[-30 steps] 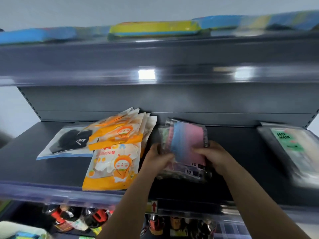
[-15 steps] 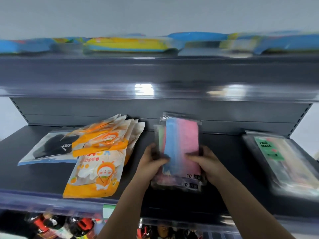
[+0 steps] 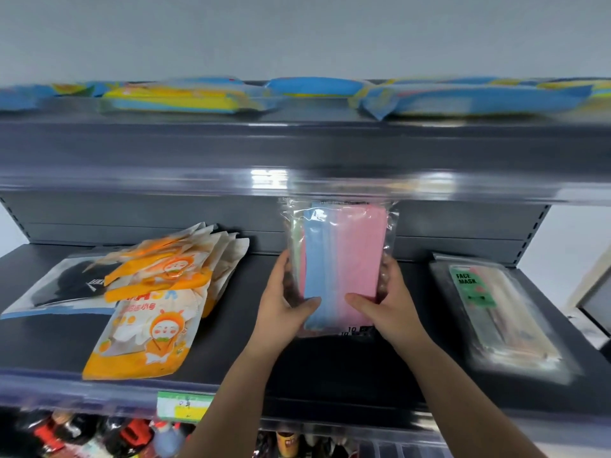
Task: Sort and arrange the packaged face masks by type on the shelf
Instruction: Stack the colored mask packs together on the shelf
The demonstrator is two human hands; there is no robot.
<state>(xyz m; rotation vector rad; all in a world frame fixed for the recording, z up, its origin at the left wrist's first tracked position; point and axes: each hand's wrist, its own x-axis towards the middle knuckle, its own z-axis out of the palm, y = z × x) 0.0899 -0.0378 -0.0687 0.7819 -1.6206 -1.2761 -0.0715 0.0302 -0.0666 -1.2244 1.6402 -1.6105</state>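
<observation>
Pastel mask pack [image 3: 344,259] now upright, higher, between both hands [image 3: 334,309].

Both hands grip a clear plastic pack of pink and blue masks [image 3: 340,262] upright above the dark grey shelf [image 3: 330,375], left hand [image 3: 281,309] and right hand [image 3: 386,309] clasping its lower edges; fanned orange cartoon pouches [image 3: 155,302] lie just left.
</observation>
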